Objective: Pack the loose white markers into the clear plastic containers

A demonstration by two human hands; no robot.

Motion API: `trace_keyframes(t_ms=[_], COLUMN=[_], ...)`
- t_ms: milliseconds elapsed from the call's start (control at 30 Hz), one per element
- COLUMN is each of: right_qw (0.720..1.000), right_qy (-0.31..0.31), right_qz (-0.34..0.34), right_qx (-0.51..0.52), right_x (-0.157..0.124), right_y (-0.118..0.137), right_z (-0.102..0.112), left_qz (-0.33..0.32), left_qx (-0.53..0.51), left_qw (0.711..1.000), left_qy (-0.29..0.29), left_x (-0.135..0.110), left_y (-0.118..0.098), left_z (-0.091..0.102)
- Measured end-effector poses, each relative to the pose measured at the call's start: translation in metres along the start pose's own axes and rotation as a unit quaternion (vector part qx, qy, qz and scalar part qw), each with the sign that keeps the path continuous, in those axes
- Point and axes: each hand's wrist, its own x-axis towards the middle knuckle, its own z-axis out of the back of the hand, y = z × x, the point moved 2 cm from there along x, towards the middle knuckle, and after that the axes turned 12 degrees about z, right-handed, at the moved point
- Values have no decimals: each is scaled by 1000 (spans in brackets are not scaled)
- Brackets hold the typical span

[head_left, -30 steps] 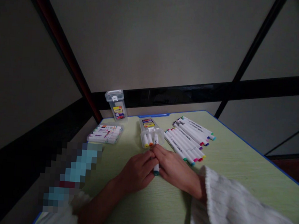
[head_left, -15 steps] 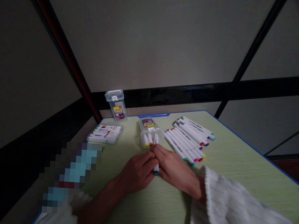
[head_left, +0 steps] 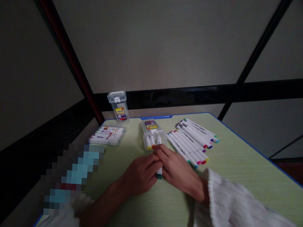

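Note:
My left hand (head_left: 140, 173) and my right hand (head_left: 177, 169) meet over the table, both with fingers curled around one white marker (head_left: 159, 172). Its dark green end points toward me, and its middle is covered by my fingers. The far end reaches into the open mouth of a clear plastic marker case (head_left: 154, 131), which lies on its side. Inside that case, left of the held marker, are a yellow-ended marker (head_left: 148, 143) and an orange-ended marker (head_left: 153, 142). My fingertips are close to the case's rim; whether they touch it I cannot tell.
Right of the case, several white markers (head_left: 188, 147) with coloured ends lie side by side. A second clear case (head_left: 121, 108) stands upright at the back left. Before it lies a flat clear pack of markers (head_left: 107, 135). The green table (head_left: 231, 160) has a blue edge; a wall rises behind.

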Motion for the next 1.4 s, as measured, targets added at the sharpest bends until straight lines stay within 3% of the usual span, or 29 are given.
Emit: trace_keyframes(t_ms=[667, 967, 1400], right_qw=[1000, 1000, 1000], right_qy=[-5, -15, 10], right_qz=[-1, 6, 6], right_qx=[14, 16, 13], right_x=[0, 0, 0], right_y=[0, -1, -1], right_z=[1, 0, -2], left_qz=[-26, -80, -41], left_qx=[-4, -11, -25], left_qw=[999, 989, 995], left_qy=[-38, -125, -89], left_x=[-2, -5, -1], left_y=[-3, -5, -9], left_z=[3, 7, 8])
